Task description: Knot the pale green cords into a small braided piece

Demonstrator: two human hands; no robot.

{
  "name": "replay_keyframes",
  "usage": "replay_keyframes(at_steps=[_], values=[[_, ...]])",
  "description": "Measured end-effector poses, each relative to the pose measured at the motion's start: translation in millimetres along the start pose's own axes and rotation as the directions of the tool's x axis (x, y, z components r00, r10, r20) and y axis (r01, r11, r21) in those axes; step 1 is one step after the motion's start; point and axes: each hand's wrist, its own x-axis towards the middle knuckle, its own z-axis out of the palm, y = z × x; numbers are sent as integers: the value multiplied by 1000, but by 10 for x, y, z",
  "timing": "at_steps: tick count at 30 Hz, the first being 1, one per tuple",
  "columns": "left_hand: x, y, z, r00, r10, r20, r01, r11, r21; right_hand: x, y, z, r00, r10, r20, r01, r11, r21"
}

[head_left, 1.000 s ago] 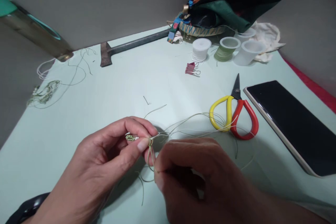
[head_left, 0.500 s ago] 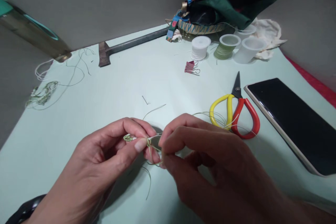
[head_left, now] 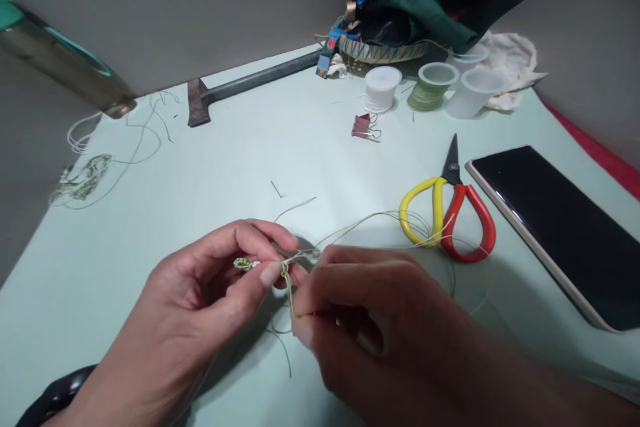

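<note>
My left hand (head_left: 215,300) pinches a small knotted cord piece (head_left: 243,264) between thumb and fingers; its green looped end sticks out on the left. Green and white cords come out at the thumb tip. Close by on the right, my right hand (head_left: 365,307) is closed, its thumb and forefinger pinching a green cord (head_left: 289,290) that runs down from the knot. Loose white and green cords (head_left: 370,217) trail rightward over the scissors (head_left: 453,213), which have one yellow and one red handle. Below the hands, a thin green cord end (head_left: 285,350) hangs over the table.
A phone (head_left: 560,233) lies at the right. Behind stand a white thread spool (head_left: 381,93), a green spool (head_left: 427,95), a clear plastic spool (head_left: 470,97) and a pink binder clip (head_left: 363,125). A hammer (head_left: 260,85), a bottle (head_left: 65,57) and tangled cords (head_left: 85,177) lie farther left.
My right hand has moved down and slightly left, drawing the green cord downward from the knot. More of the cords trailing toward the scissors now shows. My left hand has barely moved.
</note>
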Motion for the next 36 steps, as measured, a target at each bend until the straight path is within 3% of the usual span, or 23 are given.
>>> replay_keyframes(at_steps=[4, 12, 18, 25, 30, 36], values=[[25, 9, 31, 1000, -12, -8, 12, 1000, -11, -21, 24, -4, 995, -3, 101, 8, 999, -48], [-2, -20, 19, 1000, -16, 11, 17, 999, -32, -20, 70, -7, 998, -58, 9, 59, 969, -240], [14, -40, 22, 998, -16, 59, 17, 999, -30, -24, 84, 4, 992, -122, -24, 116, 977, -180], [30, -1, 77, 987, -61, 148, 78, 991, -113, -57, 116, 21, 993, -112, -32, 104, 978, -179], [41, 7, 75, 986, -82, 142, 99, 988, -122, -70, 99, -12, 988, -149, 26, 151, 973, -175], [-2, -1, 33, 995, -42, 91, 43, 999, -2, -100, 56, -20, 988, -153, -33, 142, 966, -217]])
